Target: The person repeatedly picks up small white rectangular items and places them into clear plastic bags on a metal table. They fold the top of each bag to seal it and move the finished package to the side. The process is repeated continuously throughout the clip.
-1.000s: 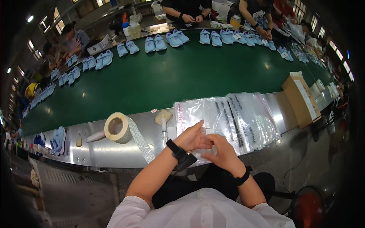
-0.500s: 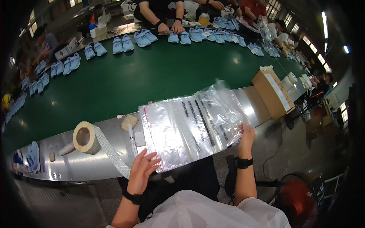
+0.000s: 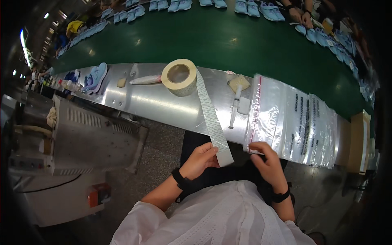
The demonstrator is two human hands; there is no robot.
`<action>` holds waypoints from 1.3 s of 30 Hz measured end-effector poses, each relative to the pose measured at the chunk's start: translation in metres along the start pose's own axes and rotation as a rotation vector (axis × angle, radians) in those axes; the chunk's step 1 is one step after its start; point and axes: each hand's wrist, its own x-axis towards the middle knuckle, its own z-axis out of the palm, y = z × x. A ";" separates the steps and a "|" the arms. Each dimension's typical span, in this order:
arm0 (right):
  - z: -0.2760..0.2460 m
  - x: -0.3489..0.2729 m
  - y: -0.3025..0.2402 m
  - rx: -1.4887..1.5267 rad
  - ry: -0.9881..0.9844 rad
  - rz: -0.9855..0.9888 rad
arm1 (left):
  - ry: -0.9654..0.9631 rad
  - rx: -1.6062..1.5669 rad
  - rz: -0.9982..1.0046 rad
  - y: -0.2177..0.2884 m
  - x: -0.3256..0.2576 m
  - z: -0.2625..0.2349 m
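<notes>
one green belt (image 3: pixel 196 45), far beyond the fingers of the left hand (image 3: pixel 199 162) and the right hand (image 3: pixel 267 165). one steel ledge (image 3: pixel 155 100), nearer, just beyond both sets of fingers. one machine (image 3: pixel 94 134), well to the left of the left fingers. one stack of clear bags (image 3: pixel 273 122), its near left corner beside the right fingers; the number of bags cannot be counted. one tan box (image 3: pixel 358 141), well to the right of the right fingers. one roll (image 3: pixel 185 87), beyond the left fingers and slightly leftward; its one strip (image 3: pixel 210 110) unwinds down to them. the left thumb and fingers are pinched on the strip's left edge, near its loose end. the right fingers are parted, thumb away from forefinger; contact with the bags cannot be told. at least twelve blue shoes (image 3: pixel 253 10), on the belt's far side, well away from the fingers. two co-worker's hands (image 3: pixel 300 16), among the shoes, far beyond the right fingers. one syringe (image 3: pixel 235 104), beyond the gap between left and right fingers. one stick (image 3: pixel 146 79), beyond and left of the left fingers. one sponge (image 3: pixel 241 83), at the syringe's far end. one block (image 3: pixel 121 83), farther left than the stick.
</notes>
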 end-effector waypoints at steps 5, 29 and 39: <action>0.028 0.020 -0.012 0.364 -0.213 0.272 | -0.006 0.151 0.101 0.008 -0.006 0.011; -0.007 0.027 0.011 -0.421 0.307 0.188 | -0.104 1.179 1.046 0.035 0.030 0.062; -0.018 0.046 0.068 -0.929 0.603 0.230 | -0.399 1.567 0.780 0.012 0.069 0.063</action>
